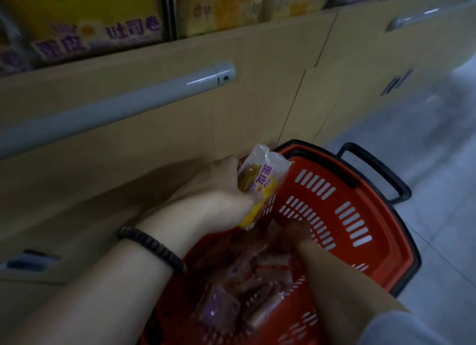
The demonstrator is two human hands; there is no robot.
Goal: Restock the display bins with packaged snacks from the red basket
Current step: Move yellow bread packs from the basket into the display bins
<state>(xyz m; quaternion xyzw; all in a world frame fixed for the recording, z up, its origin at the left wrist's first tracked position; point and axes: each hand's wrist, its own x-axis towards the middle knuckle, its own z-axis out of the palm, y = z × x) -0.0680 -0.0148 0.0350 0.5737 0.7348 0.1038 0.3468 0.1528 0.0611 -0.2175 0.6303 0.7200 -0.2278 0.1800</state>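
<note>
Head view, surroundings: cabinet (257,87) with grey handle (116,110) far left; display bins (90,17) cut off at the top
Left hand (226,187): grasps yellow snack packets (260,179) above red basket (360,215) rim
Right hand (296,234): inside basket among dim packets (247,280); grip unreadable

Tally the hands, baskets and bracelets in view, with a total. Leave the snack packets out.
Baskets: 1, the red basket
Hands: 2, left hand gripping yellow snacks, right hand down in the red basket
Bracelets: 1, the beaded bracelet
Total: 4
</note>
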